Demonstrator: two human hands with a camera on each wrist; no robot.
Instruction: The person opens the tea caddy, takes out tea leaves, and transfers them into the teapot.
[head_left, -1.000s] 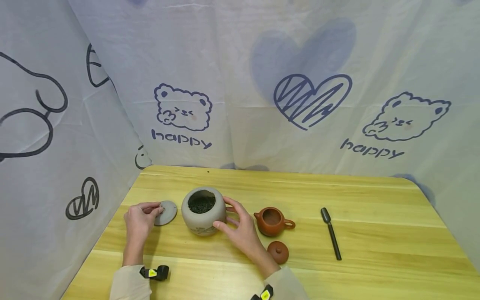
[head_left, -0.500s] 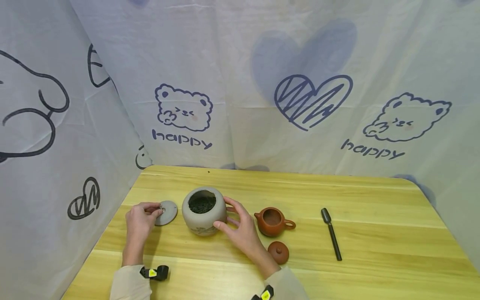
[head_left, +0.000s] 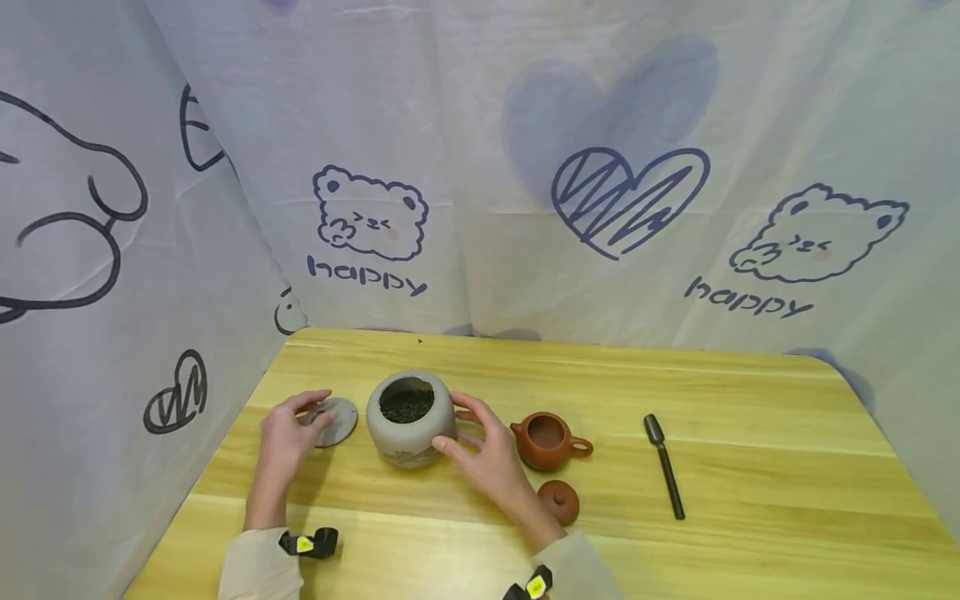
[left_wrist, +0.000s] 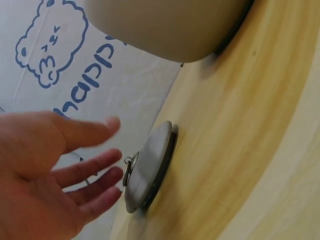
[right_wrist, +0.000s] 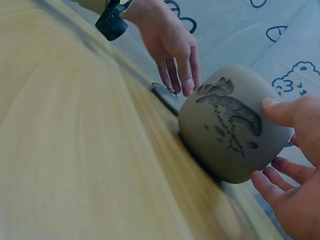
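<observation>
A round grey jar point(head_left: 408, 442) with dark tea leaves point(head_left: 406, 406) inside stands uncovered on the table. My right hand point(head_left: 491, 458) holds its right side, thumb in front and fingers toward the back; in the right wrist view a carved plant pattern point(right_wrist: 232, 112) shows on its wall. Left of the jar, its grey lid point(head_left: 342, 422) lies flat on the wood. Over the lid hovers my left hand point(head_left: 288, 429), thumb and fingers spread and holding nothing. The left wrist view has the fingertips just short of the lid's metal ring knob point(left_wrist: 131, 167).
Right of the jar sits a small reddish-brown teapot point(head_left: 546, 454), uncovered, its handle to the right. Its lid point(head_left: 558, 502) lies in front, close to my right forearm. Farther right is a dark tea scoop point(head_left: 664, 467). A printed cloth point(head_left: 480, 167) hangs behind the table.
My left hand has let go of the jar lid's knob and its fingers have spread apart, rising slightly. The right hand stays at the jar. The lid stays on the table.
</observation>
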